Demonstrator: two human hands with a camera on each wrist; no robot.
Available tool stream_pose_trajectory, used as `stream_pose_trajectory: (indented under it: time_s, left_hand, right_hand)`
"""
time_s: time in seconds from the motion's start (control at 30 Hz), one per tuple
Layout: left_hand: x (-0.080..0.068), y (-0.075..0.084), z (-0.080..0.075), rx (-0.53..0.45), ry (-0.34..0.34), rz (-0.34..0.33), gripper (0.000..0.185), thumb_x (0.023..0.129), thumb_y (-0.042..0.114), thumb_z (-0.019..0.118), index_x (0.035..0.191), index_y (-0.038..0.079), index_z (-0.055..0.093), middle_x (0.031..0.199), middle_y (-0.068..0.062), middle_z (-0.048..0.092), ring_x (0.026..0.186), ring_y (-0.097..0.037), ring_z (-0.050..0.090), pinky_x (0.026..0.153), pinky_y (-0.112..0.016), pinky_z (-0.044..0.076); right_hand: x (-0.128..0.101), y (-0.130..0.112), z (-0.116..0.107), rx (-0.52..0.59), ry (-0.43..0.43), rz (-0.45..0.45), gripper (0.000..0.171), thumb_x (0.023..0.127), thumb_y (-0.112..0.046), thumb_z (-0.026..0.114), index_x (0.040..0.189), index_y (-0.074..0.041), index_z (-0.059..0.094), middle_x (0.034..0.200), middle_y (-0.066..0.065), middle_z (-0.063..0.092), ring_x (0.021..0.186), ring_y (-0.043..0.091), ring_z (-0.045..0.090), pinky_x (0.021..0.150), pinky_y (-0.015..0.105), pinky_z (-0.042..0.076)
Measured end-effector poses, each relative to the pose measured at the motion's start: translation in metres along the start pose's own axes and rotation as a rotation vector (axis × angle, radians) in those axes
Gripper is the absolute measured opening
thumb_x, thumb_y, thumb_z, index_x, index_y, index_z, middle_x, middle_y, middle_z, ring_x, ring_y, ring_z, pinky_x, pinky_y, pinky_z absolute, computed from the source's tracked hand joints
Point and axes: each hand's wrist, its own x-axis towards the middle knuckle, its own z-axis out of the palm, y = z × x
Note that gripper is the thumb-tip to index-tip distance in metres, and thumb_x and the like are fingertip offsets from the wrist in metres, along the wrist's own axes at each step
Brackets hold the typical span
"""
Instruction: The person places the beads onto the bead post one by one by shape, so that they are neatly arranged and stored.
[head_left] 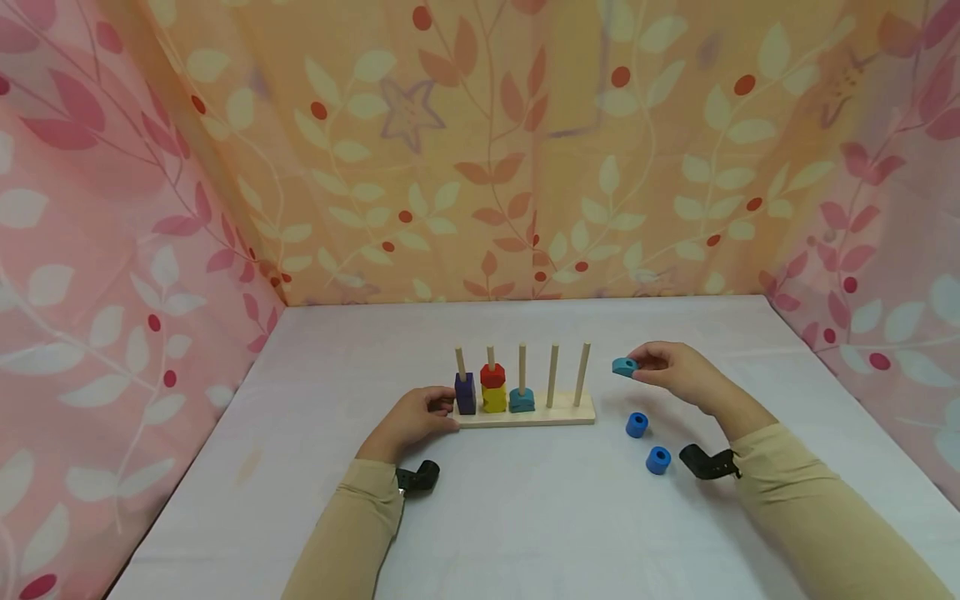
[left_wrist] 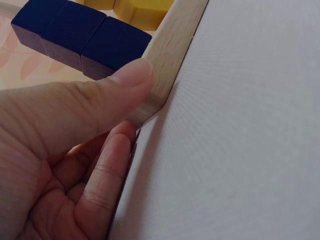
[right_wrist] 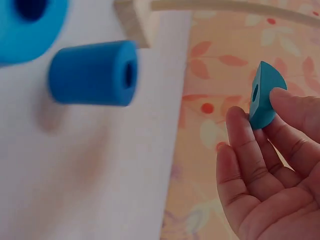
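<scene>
At its left end, the wooden peg stand (head_left: 525,421) is gripped by my left hand (head_left: 414,417). The left wrist view shows the thumb (left_wrist: 132,75) on the base corner and the fingers curled beside it. Purple square blocks (head_left: 465,393) fill the leftmost peg's lower part. A red block (head_left: 492,376) sits over yellow blocks (head_left: 494,399) on the second peg, and a teal block (head_left: 522,401) is on the third. The two right pegs are bare. Right of the stand, my right hand (head_left: 675,372) pinches a teal half-round block (right_wrist: 267,95) with a hole, raised above the table.
Two blue cylinders with holes, a farther one (head_left: 637,425) and a nearer one (head_left: 658,460), rest on the white table (head_left: 525,517) below my right hand. Black wrist cameras (head_left: 708,462) are strapped at both sleeves. A floral curtain (head_left: 495,167) hangs behind the table.
</scene>
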Motion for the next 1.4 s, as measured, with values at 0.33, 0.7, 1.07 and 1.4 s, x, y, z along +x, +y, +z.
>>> stream_pose_trajectory:
  time_s: [0.33, 0.7, 1.07, 1.4]
  left_hand:
    - [0.001, -0.001, 0.001, 0.001, 0.006, 0.006, 0.05, 0.071, 0.019, 0.078, 0.118, 0.015, 0.06, 0.101, 0.001, 0.062, 0.093, -0.014, 0.055, 0.091, -0.036, 0.044]
    - [0.001, -0.003, 0.001, -0.016, -0.006, -0.008, 0.052, 0.071, 0.021, 0.079, 0.118, 0.016, 0.06, 0.104, 0.001, 0.061, 0.096, -0.014, 0.056, 0.091, -0.036, 0.043]
    - [0.0, 0.0, -0.001, -0.002, -0.01, 0.013, 0.05, 0.072, 0.018, 0.078, 0.118, 0.015, 0.06, 0.103, 0.001, 0.062, 0.095, -0.014, 0.055, 0.091, -0.037, 0.043]
    - [0.001, -0.001, 0.0, -0.012, -0.008, 0.003, 0.052, 0.07, 0.018, 0.079, 0.118, 0.015, 0.06, 0.104, 0.001, 0.062, 0.095, -0.014, 0.056, 0.091, -0.036, 0.044]
  right_hand:
    - [0.002, -0.037, -0.011, 0.03, 0.053, -0.103, 0.03, 0.088, -0.021, 0.062, 0.111, -0.004, 0.058, 0.1, 0.011, 0.062, 0.093, 0.025, 0.059, 0.084, 0.039, 0.049]
    - [0.006, -0.079, -0.002, 0.166, 0.114, -0.258, 0.026, 0.086, -0.011, 0.063, 0.107, 0.003, 0.056, 0.099, 0.016, 0.059, 0.085, 0.013, 0.059, 0.076, 0.017, 0.047]
    - [0.017, -0.103, 0.02, 0.254, 0.079, -0.327, 0.023, 0.085, -0.005, 0.063, 0.104, 0.004, 0.055, 0.097, 0.016, 0.059, 0.083, 0.014, 0.061, 0.078, 0.019, 0.048]
    - [0.021, -0.123, 0.038, 0.236, 0.034, -0.348, 0.026, 0.085, -0.006, 0.064, 0.109, 0.002, 0.06, 0.099, 0.014, 0.063, 0.09, 0.029, 0.061, 0.08, 0.026, 0.049]
